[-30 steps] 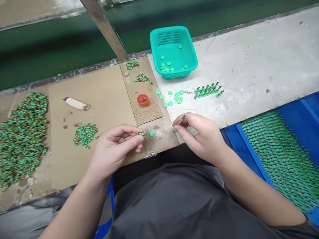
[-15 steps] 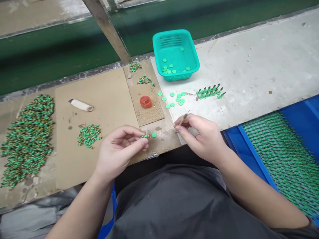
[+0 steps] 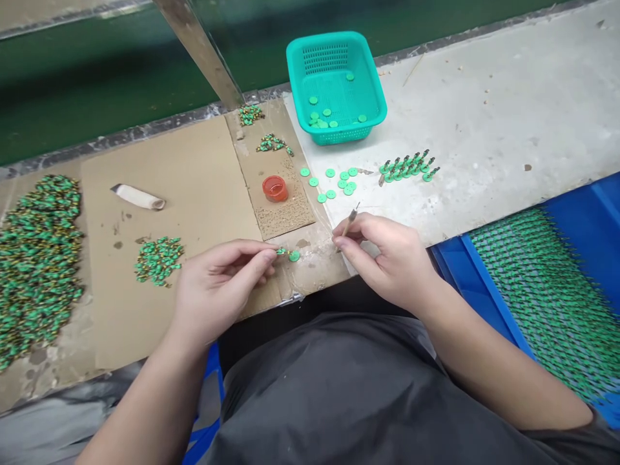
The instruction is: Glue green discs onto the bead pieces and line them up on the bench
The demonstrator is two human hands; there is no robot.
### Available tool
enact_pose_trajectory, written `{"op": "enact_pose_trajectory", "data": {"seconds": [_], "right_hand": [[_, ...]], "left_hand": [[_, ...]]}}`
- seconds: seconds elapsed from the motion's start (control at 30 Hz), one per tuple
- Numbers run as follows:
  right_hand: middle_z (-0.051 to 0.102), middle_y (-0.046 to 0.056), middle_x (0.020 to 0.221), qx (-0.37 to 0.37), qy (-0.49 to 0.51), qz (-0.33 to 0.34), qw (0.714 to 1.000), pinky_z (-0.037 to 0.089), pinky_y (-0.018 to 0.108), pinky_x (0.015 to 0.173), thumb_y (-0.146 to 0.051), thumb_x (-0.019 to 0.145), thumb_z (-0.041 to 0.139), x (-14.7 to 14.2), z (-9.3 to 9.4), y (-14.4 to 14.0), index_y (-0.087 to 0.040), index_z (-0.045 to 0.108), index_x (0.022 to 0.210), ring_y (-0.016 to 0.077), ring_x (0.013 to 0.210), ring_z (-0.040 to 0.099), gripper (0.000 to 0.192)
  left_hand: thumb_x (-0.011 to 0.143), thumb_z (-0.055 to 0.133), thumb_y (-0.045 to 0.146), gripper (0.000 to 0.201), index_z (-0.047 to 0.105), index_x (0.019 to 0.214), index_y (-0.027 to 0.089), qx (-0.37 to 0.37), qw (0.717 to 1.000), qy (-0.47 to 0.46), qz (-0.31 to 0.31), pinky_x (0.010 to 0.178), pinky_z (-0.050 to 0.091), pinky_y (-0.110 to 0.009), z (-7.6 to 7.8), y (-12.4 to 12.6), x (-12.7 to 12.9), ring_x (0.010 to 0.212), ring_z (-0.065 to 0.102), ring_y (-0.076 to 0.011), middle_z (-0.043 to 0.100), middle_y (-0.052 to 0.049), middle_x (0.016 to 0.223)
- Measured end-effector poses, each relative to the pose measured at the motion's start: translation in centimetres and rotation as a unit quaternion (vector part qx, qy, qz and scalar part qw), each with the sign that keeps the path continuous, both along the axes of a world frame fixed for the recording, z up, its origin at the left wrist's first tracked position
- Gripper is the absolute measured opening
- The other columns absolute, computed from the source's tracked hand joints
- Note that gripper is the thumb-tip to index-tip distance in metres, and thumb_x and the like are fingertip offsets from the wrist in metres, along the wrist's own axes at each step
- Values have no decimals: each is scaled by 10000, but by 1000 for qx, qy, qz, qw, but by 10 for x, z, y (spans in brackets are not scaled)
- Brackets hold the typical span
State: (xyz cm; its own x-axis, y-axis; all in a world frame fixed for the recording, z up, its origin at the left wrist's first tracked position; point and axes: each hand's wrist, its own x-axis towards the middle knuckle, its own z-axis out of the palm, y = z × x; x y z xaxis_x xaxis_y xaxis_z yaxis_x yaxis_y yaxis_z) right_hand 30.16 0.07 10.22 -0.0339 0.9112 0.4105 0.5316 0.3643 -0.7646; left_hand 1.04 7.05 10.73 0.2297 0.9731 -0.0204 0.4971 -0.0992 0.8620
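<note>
My left hand (image 3: 217, 287) pinches a small green part with a round green disc at its tip (image 3: 289, 254), held just above the taped cardboard at the bench's front edge. My right hand (image 3: 387, 255) grips a thin stick-like tool (image 3: 349, 219) that points up and away. The two hands are a short way apart. A small orange cup (image 3: 275, 188) stands on the cardboard beyond the left hand. Several loose green discs (image 3: 334, 183) lie past the right hand.
A teal basket (image 3: 372, 97) with several green discs sits at the back. A row of finished green parts (image 3: 405, 169) lies to its right. Piles of green parts lie far left (image 3: 33, 258) and near left (image 3: 157, 259). A blue tray (image 3: 595, 226) of parts is at right.
The view shifted slightly. My right hand has tilted the stick tool more upright and drawn a little nearer; my left hand keeps its grip on the green part in about the same spot.
</note>
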Motion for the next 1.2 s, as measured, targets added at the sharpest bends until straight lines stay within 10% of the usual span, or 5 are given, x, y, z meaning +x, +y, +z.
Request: {"op": "enact_pose_trajectory", "data": {"seconds": [0.17,0.5,0.87,1.2], "right_hand": [[926,52,1075,-7,-8,6,1000,702,360,936,-258,1215,704,2,0,-1,-265,755,1075,241,983,891,148],[907,62,1078,-27,-13,1,1000,678,382,929,-300,1231,693,2,-5,-2,-267,730,1060,254,995,875,178],[903,57,1053,-8,0,-1,1000,665,379,890,-263,1217,704,2,-7,-2,-270,707,1040,246,947,864,177],[900,59,1056,-8,-6,6,1000,686,371,897,-262,1216,703,3,-16,-6,-253,762,1102,255,955,873,128]], "left_hand": [[1005,890,467,175,950,927,323,117,987,80,-79,830,650,-289,3,9,-4,837,831,-174,941,-7,969],[1005,837,472,206,914,915,304,95,985,105,-101,871,620,-299,7,15,4,845,783,-189,907,-11,927],[977,874,771,559,829,868,224,-43,998,22,-39,479,483,-266,18,23,0,509,613,-140,734,-27,628],[1077,839,373,155,874,938,313,189,968,104,-127,899,681,-351,8,7,2,878,860,-191,925,11,954]]}}
